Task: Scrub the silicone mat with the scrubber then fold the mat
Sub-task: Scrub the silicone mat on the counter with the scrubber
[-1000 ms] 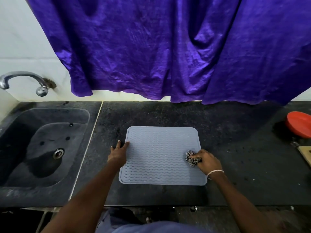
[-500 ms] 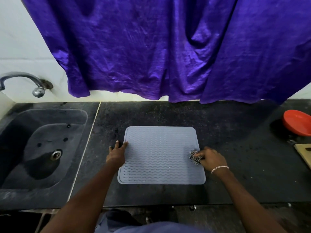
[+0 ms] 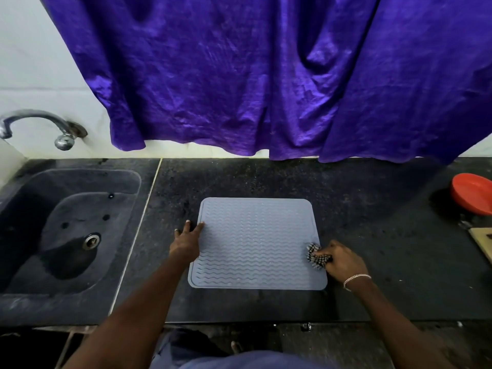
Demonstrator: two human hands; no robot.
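A grey silicone mat [image 3: 255,241] with wavy ridges lies flat on the black counter [image 3: 372,214]. My left hand [image 3: 186,242] rests on the mat's left edge with straight fingers, holding it down. My right hand [image 3: 342,259] grips a black-and-white checked scrubber [image 3: 315,255] and presses it against the mat's right edge, near the front right corner. Most of the scrubber is hidden inside my fingers.
A dark sink [image 3: 66,230] with a metal tap [image 3: 40,126] sits to the left. A purple curtain [image 3: 253,75] hangs behind the counter. At the far right stand a red bowl [image 3: 472,193] and a wooden board [image 3: 483,241].
My right hand has slid the scrubber rightward across the mat to its right edge. My left hand has stayed on the left edge.
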